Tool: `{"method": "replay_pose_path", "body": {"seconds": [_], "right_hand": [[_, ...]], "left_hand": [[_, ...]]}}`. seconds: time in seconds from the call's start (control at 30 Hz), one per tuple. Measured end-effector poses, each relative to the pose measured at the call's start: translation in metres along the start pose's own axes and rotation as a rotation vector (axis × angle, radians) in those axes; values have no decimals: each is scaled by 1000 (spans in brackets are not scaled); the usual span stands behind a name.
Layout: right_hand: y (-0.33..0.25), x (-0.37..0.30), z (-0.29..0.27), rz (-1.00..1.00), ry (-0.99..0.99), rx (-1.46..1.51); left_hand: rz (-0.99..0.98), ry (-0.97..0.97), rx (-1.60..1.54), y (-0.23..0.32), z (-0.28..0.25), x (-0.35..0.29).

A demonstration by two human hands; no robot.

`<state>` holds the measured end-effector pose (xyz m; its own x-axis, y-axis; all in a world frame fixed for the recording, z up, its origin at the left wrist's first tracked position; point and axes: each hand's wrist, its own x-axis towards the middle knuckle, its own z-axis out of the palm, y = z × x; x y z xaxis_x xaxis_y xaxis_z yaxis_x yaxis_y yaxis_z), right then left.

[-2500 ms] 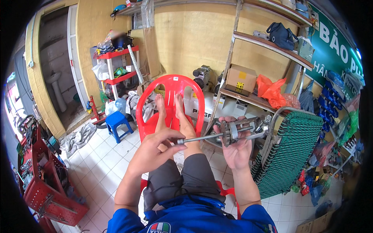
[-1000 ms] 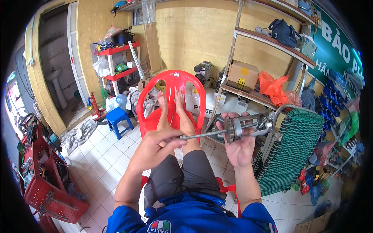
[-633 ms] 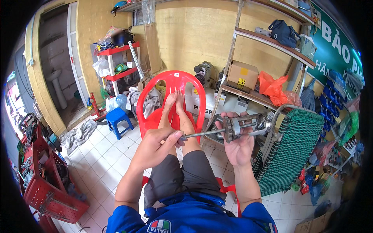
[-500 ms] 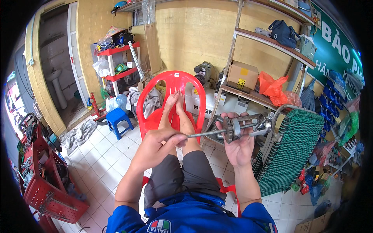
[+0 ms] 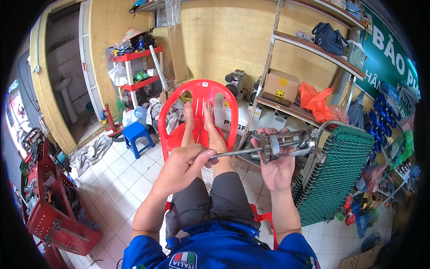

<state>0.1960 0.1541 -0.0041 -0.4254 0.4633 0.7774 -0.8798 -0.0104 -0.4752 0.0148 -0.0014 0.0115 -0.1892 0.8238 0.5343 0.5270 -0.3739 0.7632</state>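
From where I stand, a red cart (image 5: 67, 233) with perforated panels, loaded with tools, sits at the far left, and a grey cloth (image 5: 92, 154) lies crumpled on the tiled floor near it. Next comes a low blue stool (image 5: 136, 132), with a red-and-white shelf unit (image 5: 130, 87) piled with bags behind it. In the middle, the seated person's bare feet (image 5: 188, 115) are up on a red plastic chair (image 5: 166, 112). Above the lap, the left hand (image 5: 186, 166) is closed, thumb and fingers pinching the near end of a thin metal rod (image 5: 237, 152). The rod slants slightly upward to the right, reaching a metal assembly (image 5: 267, 149) with a toothed wheel. The right hand (image 5: 276, 170), palm up, grips that assembly, fingers curled around it. Behind, a cardboard box (image 5: 280, 85) and a crumpled orange bag (image 5: 313, 101) share a shelf. Just right of the assembly stands a green woven folding bed (image 5: 340, 175); whether the two touch, I can't tell.
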Motion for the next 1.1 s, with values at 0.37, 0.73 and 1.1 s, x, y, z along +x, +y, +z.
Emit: {"method": "replay_pose_path", "body": {"seconds": [0.37,0.73,1.1], "right_hand": [[-3,1,0,-2,21,-17],[-4,1,-1,-16,32,-16],[-3,0,-5,5,-63,-76]], "left_hand": [[89,13,152,-4,-4,1],[214,170,157,12,11,4],[235,214,143,11,10,5]]}}
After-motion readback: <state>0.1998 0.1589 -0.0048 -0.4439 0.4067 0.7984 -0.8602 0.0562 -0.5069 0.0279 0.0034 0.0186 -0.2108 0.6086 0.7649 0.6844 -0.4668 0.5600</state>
